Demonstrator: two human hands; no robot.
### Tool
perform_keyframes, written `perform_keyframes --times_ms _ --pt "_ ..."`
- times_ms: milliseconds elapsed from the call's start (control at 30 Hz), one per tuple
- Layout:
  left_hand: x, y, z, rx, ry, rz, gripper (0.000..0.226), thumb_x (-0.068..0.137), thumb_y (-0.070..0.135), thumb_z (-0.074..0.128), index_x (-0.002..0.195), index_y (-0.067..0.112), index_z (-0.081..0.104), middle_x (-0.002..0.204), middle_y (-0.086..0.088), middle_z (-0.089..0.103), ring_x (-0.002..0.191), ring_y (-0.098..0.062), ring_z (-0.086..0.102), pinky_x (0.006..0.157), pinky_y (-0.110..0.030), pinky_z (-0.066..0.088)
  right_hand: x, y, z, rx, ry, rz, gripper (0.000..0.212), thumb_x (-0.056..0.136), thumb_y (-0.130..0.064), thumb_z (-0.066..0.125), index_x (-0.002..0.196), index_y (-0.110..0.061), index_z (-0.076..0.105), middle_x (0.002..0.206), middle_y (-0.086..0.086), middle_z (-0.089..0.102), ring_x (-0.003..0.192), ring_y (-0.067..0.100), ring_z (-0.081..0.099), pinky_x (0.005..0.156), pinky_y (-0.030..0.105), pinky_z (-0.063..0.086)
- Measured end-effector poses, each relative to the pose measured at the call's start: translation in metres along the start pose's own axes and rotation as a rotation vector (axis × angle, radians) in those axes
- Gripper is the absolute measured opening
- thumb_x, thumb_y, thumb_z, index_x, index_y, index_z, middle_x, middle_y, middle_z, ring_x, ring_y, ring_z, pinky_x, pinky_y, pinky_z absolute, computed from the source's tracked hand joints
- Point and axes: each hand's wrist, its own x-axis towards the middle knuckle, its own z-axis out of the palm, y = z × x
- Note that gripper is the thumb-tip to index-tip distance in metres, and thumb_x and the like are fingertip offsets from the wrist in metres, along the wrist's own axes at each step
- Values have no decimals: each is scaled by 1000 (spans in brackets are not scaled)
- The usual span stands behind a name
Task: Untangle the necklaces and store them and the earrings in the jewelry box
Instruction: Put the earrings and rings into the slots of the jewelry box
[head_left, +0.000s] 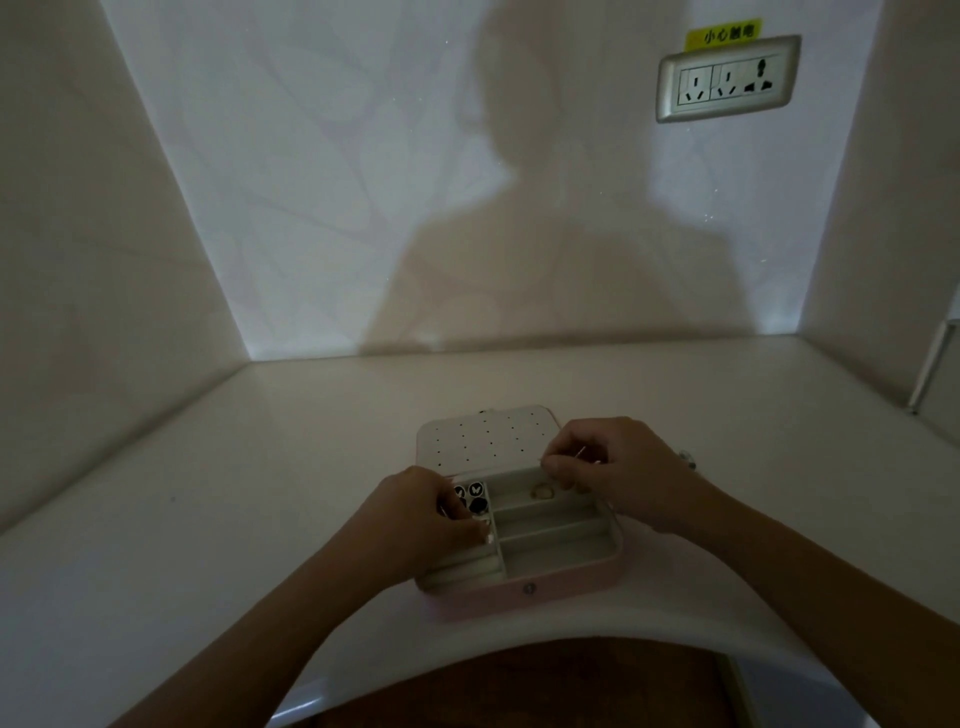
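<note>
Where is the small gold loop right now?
Head view: the small gold loop lies in the jewelry box's rear right compartment, just under the right hand, which pinches a thin chain.

Jewelry box (519, 597) ext.: pink, smooth, low sheen, leather-like. Front snap (529, 588): shiny metal. Int. lining (550, 551): pale, matt, cloth-like. Lid panel (483, 439): matt, perforated. Ring (541, 491) in rear compartment: glossy, metal-look. Fine strand (581, 453) pinched in right hand (618, 467): metallic glint. Table (234, 493): white, smooth, semi-gloss. Wall (363, 182): matt, faint pattern, prob. paper. Socket plate (727, 78): brushed silver surround, white plastic inserts. Label (723, 34): yellow sticker. Panel below table edge (519, 686): brown, wood-look.
</note>
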Motion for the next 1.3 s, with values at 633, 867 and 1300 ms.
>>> perform_keyframes --times_ms 633,867,1300 --pt "99 84 8 26 -223 467 20 84 23 67 104 23 66 107 6 64 98 -5 57 87 -21 45 4 46 -102 -601 -259 460 33 83 0 61 111 -19 63 108 0 59 78 6 51 54 8 37" --pt "125 100 24 197 -393 460 31 80 22 72 110 21 67 113 2 64 98 -9 56 90 -24 43 3 43 -99 -620 -428 471 46 79 -4 67 117 -29 59 108 -6 51 75 -1 44 61 13 38" --pt "132 103 31 230 -404 432 28 79 23 73 106 19 67 103 3 63 91 -9 55 84 -23 45 9 44 -75 -474 -234 273 14 76 -17 76 88 -21 71 80 -9 64 75 12 66 64 20 53"
